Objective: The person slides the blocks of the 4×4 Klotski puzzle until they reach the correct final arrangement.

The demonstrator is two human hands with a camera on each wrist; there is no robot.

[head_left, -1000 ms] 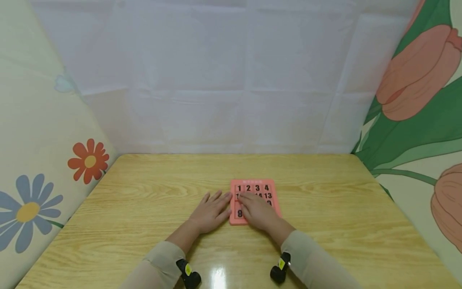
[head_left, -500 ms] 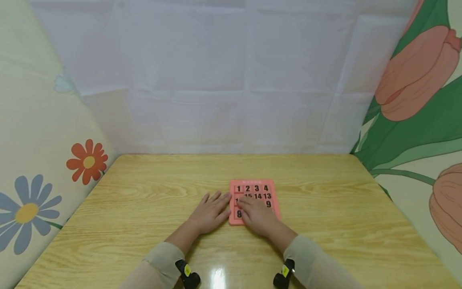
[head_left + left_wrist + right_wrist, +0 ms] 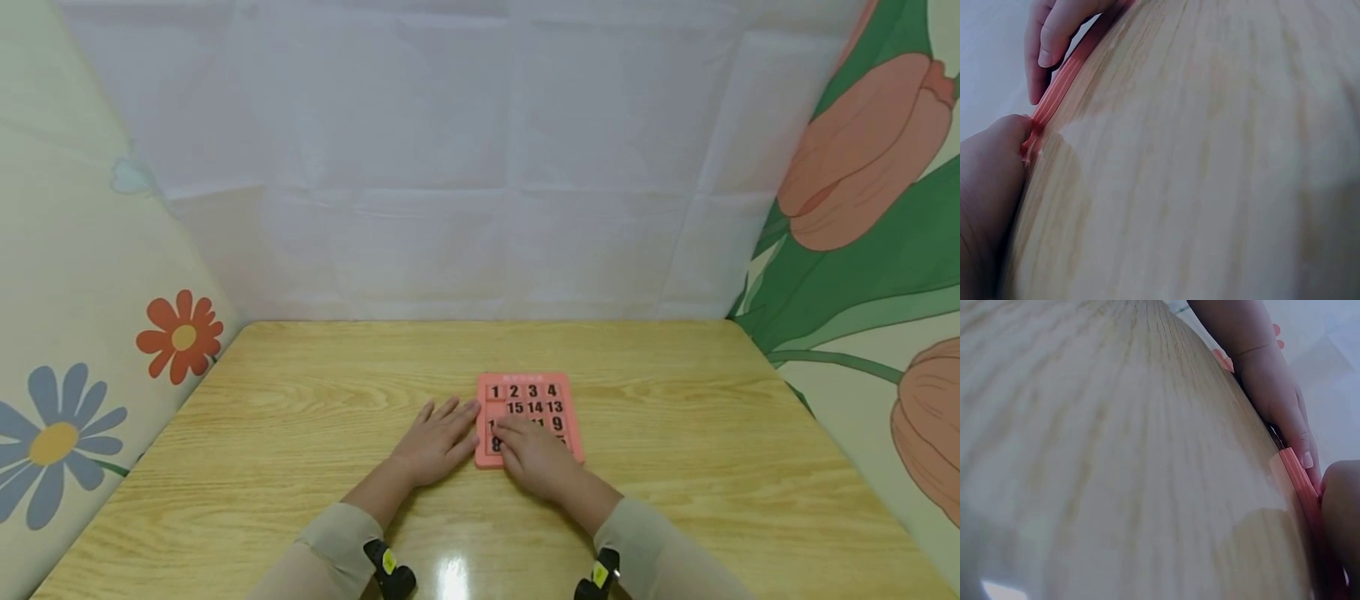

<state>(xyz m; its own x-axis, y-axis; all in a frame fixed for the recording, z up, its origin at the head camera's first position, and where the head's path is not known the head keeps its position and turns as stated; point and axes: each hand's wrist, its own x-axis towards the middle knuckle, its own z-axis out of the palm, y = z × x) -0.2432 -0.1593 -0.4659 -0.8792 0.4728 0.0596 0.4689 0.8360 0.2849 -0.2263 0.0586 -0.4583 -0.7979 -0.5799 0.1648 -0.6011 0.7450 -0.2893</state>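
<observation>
A pink sliding number puzzle [image 3: 534, 407] lies flat on the table, its black-numbered tiles in a square frame. My left hand [image 3: 437, 443] rests on the table with fingers extended, their tips right at the puzzle's left edge. Over the lower part of the puzzle lies my right hand [image 3: 542, 454], its fingertips on a tile [image 3: 492, 426] in the third row of the left column. That tile's number is partly covered. Directly below tile 1 [image 3: 495, 392] there is a bare slot. In the left wrist view, the left thumb [image 3: 1013, 134] meets the puzzle's side.
The wood-grain table [image 3: 337, 375] extends around the puzzle on all sides. A white cloth [image 3: 420, 167] hangs behind it, with flower-printed cloths at left and right. Black wrist cameras [image 3: 390, 571] sit by both sleeves.
My right hand's fingertips have moved toward me along the left column, and the tile under them has slid from the second row to the third. The left hand stays put.
</observation>
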